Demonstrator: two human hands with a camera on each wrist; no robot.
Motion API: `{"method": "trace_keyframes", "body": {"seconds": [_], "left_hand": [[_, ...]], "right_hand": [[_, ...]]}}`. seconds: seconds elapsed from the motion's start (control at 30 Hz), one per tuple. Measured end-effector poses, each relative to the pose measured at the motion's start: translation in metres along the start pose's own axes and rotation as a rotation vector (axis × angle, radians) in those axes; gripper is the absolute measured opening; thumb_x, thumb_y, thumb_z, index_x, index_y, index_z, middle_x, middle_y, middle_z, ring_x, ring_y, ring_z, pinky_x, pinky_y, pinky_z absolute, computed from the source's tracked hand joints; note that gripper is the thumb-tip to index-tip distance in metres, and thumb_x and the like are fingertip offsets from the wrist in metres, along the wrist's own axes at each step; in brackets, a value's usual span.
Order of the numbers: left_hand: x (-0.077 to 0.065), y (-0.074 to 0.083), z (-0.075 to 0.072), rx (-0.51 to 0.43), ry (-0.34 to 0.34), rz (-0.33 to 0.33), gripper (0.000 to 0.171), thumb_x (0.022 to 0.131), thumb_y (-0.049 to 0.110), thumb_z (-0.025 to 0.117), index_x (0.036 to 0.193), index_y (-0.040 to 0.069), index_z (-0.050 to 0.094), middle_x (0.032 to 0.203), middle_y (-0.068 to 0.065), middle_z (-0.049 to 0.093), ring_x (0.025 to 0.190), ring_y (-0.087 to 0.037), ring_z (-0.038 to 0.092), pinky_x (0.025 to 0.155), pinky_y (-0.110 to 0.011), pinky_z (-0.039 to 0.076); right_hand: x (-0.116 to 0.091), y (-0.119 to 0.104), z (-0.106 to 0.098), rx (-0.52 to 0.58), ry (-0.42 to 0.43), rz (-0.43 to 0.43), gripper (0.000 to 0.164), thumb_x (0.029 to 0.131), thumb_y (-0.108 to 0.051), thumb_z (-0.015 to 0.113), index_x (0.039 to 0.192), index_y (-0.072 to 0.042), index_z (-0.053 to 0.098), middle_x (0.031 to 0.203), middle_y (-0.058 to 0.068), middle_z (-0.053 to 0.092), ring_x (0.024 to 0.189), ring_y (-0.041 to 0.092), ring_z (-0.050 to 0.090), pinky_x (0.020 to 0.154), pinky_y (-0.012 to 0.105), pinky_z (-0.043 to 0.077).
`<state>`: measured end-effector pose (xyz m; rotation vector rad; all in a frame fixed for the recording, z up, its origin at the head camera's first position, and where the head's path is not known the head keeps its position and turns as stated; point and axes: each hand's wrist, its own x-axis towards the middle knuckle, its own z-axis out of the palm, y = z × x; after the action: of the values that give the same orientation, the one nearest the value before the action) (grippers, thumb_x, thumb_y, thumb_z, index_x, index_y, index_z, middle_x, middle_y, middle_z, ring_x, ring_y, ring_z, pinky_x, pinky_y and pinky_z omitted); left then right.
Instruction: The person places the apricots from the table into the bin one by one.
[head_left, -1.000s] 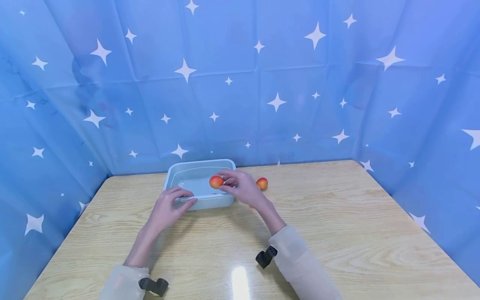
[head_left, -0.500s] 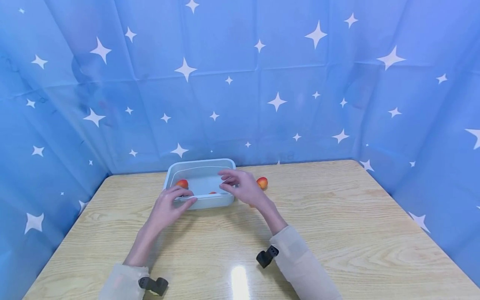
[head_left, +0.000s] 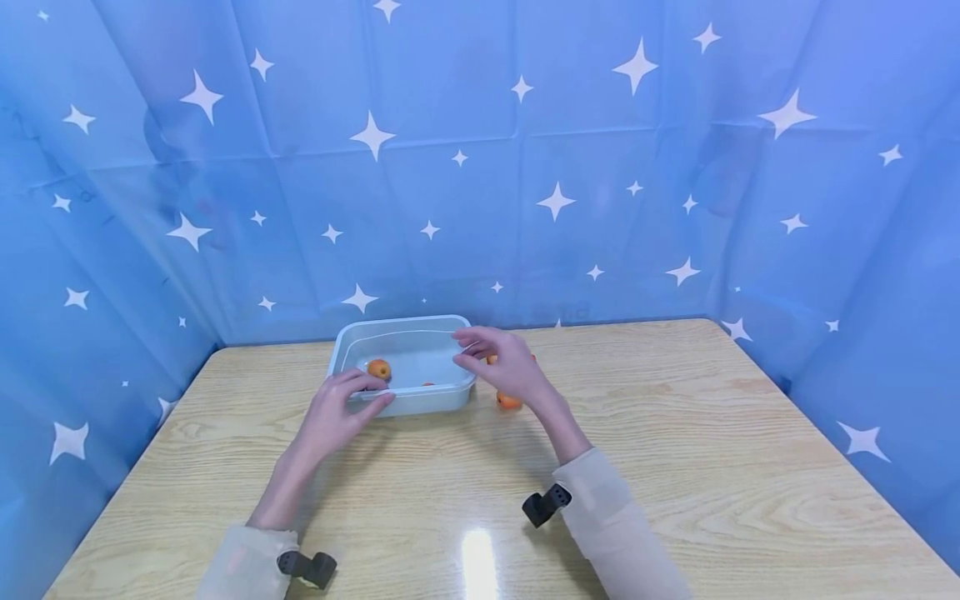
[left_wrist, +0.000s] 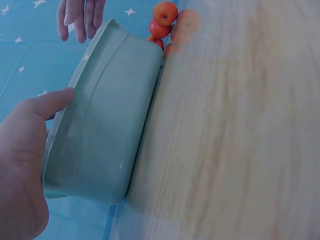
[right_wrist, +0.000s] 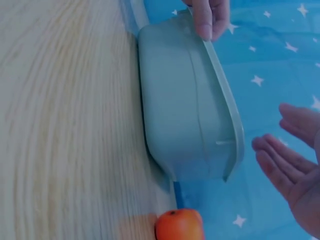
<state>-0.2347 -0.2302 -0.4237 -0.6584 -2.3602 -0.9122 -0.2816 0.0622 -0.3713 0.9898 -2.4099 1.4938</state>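
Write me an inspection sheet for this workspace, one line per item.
Surface: wood-grain table; glare patch toward the near side.
Job's things: pale blue bin; one fruit plain inside, a sliver of another above the near wall; loose fruits off the bin's right end, at least three.
Clutter: nothing seen.
Hands: left hand grips the bin's near rim; right hand holds nothing, by the bin's right end, apart from it.
Cables: nothing seen.
Surroundings: blue star-patterned curtain behind and at both sides.

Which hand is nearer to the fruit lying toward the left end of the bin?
Left. The left hand grips the near rim of the bin, close to that fruit; the right hand hangs at the opposite end, holding nothing.
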Motion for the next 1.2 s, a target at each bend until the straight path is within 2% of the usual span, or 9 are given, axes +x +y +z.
{"method": "trace_keyframes", "body": {"seconds": [0.17, 0.4, 0.57, 0.73, 0.97, 1.2], "left_hand": [[-0.001, 0.0, 0.0, 0.002, -0.001, -0.002, 0.015, 0.083, 0.016, 0.084, 0.096, 0.011, 0.077, 0.093, 0.003, 0.071, 0.092, -0.022, 0.067, 0.085, -0.045, 0.05], [-0.001, -0.001, -0.001, 0.002, -0.003, -0.026, 0.014, 0.084, 0.017, 0.084, 0.095, 0.013, 0.077, 0.093, 0.004, 0.07, 0.091, -0.021, 0.064, 0.083, -0.045, 0.049], [-0.002, -0.001, -0.001, -0.006, -0.007, -0.05, 0.014, 0.084, 0.019, 0.084, 0.095, 0.014, 0.077, 0.095, 0.003, 0.07, 0.09, -0.02, 0.063, 0.083, -0.045, 0.048], [-0.001, 0.0, -0.001, -0.009, -0.005, -0.041, 0.014, 0.084, 0.019, 0.083, 0.096, 0.014, 0.077, 0.094, 0.004, 0.071, 0.091, -0.019, 0.064, 0.085, -0.046, 0.046], [-0.001, 0.001, -0.001, -0.018, -0.005, -0.011, 0.011, 0.085, 0.016, 0.083, 0.094, 0.013, 0.077, 0.092, 0.005, 0.07, 0.089, -0.019, 0.065, 0.082, -0.042, 0.05], [-0.002, 0.0, -0.001, -0.01, -0.004, -0.022, 0.012, 0.085, 0.016, 0.083, 0.095, 0.014, 0.077, 0.092, 0.007, 0.07, 0.089, -0.019, 0.064, 0.081, -0.042, 0.049]], "right_hand": [[-0.001, 0.002, -0.009, -0.016, 0.022, 0.039, 0.035, 0.094, -0.015, 0.073, 0.127, -0.005, 0.067, 0.115, 0.016, 0.07, 0.098, 0.024, 0.07, 0.089, 0.041, 0.055], [-0.004, 0.006, -0.023, -0.042, 0.057, 0.072, 0.036, 0.095, -0.019, 0.074, 0.127, -0.006, 0.067, 0.112, 0.011, 0.07, 0.098, 0.021, 0.069, 0.091, 0.042, 0.054], [-0.007, 0.007, -0.031, -0.034, 0.076, 0.114, 0.034, 0.095, -0.022, 0.073, 0.127, -0.011, 0.068, 0.113, 0.011, 0.07, 0.1, 0.022, 0.068, 0.092, 0.041, 0.053], [-0.008, 0.01, -0.037, -0.017, 0.097, 0.127, 0.035, 0.095, -0.022, 0.074, 0.127, -0.01, 0.068, 0.113, 0.009, 0.071, 0.101, 0.022, 0.068, 0.092, 0.04, 0.053], [-0.01, 0.018, -0.043, -0.009, 0.12, 0.14, 0.036, 0.094, -0.022, 0.074, 0.127, -0.009, 0.068, 0.113, 0.007, 0.071, 0.101, 0.023, 0.067, 0.094, 0.042, 0.052], [-0.013, 0.028, -0.047, -0.01, 0.146, 0.19, 0.037, 0.095, -0.024, 0.073, 0.128, -0.009, 0.067, 0.115, 0.011, 0.069, 0.102, 0.024, 0.067, 0.094, 0.038, 0.052]]}}
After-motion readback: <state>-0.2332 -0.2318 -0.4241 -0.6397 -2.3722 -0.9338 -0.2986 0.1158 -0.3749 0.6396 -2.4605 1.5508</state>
